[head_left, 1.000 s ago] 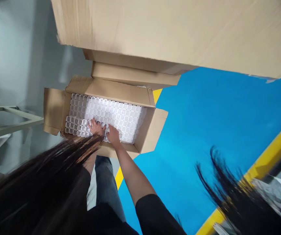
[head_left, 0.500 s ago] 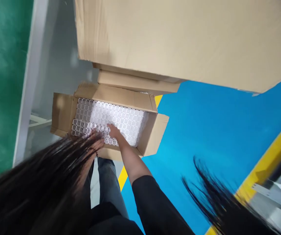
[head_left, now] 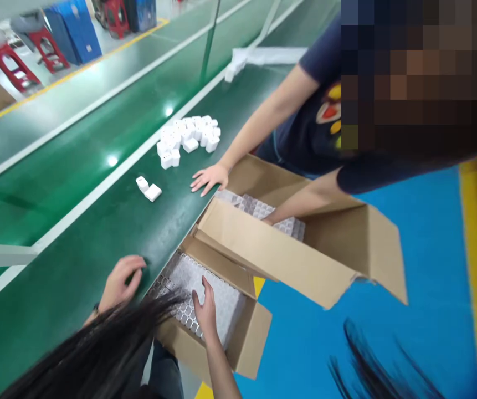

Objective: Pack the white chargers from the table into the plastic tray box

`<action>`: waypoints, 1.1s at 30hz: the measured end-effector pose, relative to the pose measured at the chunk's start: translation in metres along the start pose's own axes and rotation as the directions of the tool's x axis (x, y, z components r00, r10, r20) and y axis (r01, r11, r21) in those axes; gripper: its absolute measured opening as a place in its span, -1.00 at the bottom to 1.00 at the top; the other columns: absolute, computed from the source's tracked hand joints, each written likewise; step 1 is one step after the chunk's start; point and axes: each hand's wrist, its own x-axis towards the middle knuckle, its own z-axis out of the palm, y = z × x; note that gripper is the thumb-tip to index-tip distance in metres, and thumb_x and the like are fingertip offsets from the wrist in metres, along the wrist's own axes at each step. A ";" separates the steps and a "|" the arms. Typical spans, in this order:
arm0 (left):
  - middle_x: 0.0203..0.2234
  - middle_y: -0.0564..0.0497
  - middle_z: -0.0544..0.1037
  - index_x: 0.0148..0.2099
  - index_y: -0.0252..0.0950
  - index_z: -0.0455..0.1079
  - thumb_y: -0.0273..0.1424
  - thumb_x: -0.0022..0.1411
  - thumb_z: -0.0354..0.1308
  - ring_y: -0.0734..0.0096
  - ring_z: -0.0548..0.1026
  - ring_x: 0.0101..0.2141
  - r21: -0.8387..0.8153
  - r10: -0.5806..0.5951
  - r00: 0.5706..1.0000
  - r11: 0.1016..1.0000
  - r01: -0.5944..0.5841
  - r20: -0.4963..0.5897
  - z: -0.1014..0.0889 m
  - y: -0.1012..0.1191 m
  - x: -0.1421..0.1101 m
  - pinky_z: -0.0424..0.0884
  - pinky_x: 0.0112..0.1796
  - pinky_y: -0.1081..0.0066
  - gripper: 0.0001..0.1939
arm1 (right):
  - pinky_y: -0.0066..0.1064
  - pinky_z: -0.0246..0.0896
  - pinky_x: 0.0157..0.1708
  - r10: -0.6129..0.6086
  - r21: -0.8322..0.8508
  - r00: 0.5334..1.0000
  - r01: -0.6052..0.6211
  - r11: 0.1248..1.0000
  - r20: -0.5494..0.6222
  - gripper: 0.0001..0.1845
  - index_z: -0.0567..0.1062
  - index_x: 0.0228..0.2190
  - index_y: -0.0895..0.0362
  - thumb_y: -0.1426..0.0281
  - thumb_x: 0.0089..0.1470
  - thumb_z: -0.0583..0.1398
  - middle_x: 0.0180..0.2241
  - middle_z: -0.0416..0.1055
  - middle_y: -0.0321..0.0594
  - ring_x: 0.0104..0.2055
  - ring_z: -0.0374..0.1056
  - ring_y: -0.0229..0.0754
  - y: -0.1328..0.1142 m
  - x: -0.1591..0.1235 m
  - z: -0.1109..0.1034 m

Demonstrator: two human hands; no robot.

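My left hand (head_left: 122, 281) hovers at or rests on the green work surface (head_left: 92, 238), near its edge. Its fingers curl with a gap to the thumb, and nothing is in them. Over the open cardboard box (head_left: 258, 338) below the edge is my right hand (head_left: 205, 306), thumb and fingers apart, holding nothing. Tightly packed rows of small, square-mouthed white pieces (head_left: 186, 316) fill much of this box. A whitish layer (head_left: 225, 299) covers part of its far side. Loose strands of hair hide the box's left corner.
Beyond my hands lie two small white rounded blocks (head_left: 152, 192) and a cluster of similar blocks (head_left: 188, 133). A co-worker's hand (head_left: 211, 178) lies on the surface edge; their other arm (head_left: 304, 199) reaches into a larger cardboard box (head_left: 275, 255). Blue floor (head_left: 304, 343) shows at right.
The view has swung up and across to the work surface and a co-worker. My right hand has lifted from the packed pieces. My left hand, earlier at the box behind hair, is over the surface.
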 end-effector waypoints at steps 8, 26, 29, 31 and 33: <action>0.08 -0.17 0.46 0.11 -0.25 0.39 -0.23 0.25 0.12 0.03 0.36 0.11 0.170 -0.229 0.966 0.954 0.248 -0.123 -0.002 -0.062 0.121 0.28 0.11 0.03 -0.59 | -0.06 0.05 0.27 -0.337 -0.050 0.941 0.336 0.941 -0.027 -0.28 0.16 0.26 0.17 0.11 0.18 0.15 0.25 0.19 0.08 0.31 0.09 0.00 -0.240 0.183 0.045; 0.10 -0.04 0.47 0.17 -0.14 0.34 -0.16 0.26 0.13 0.12 0.37 0.07 0.176 -0.252 0.959 0.946 0.273 -0.129 0.032 -0.068 0.250 0.25 -0.03 0.16 -0.55 | -0.22 0.19 0.17 -0.118 -0.100 0.989 0.110 0.989 -0.085 -0.57 0.36 -0.02 0.13 0.14 0.23 -0.01 0.14 0.30 0.05 0.21 0.22 -0.07 -0.267 0.277 0.115; 0.10 -0.06 0.47 0.15 -0.16 0.35 -0.16 0.26 0.12 0.12 0.37 0.07 0.179 -0.264 0.957 0.943 0.282 -0.117 0.030 -0.065 0.252 0.25 -0.03 0.16 -0.56 | -0.21 0.23 0.14 -0.091 0.056 0.992 0.096 0.994 -0.084 -0.54 0.37 -0.02 0.15 0.10 0.19 0.05 0.10 0.35 0.04 0.14 0.30 -0.06 -0.267 0.281 0.112; 0.10 -0.06 0.47 0.14 -0.16 0.34 -0.16 0.27 0.12 0.13 0.37 0.07 0.178 -0.270 0.957 0.942 0.285 -0.108 0.029 -0.063 0.253 0.25 -0.03 0.16 -0.57 | -0.22 0.33 0.05 -0.006 0.212 0.999 0.016 0.977 -0.046 -0.47 0.31 0.04 0.15 0.09 0.15 0.09 0.08 0.37 0.03 0.04 0.38 -0.07 -0.266 0.285 0.105; 0.10 -0.05 0.46 0.14 -0.16 0.34 -0.16 0.26 0.12 0.13 0.37 0.07 0.180 -0.283 0.954 0.938 0.296 -0.098 0.028 -0.062 0.254 0.24 -0.03 0.16 -0.57 | -0.26 0.41 -0.07 0.064 0.365 0.997 -0.077 0.928 0.047 -0.43 0.27 0.07 0.13 0.08 0.12 0.11 0.08 0.38 0.00 -0.04 0.44 -0.10 -0.266 0.290 0.099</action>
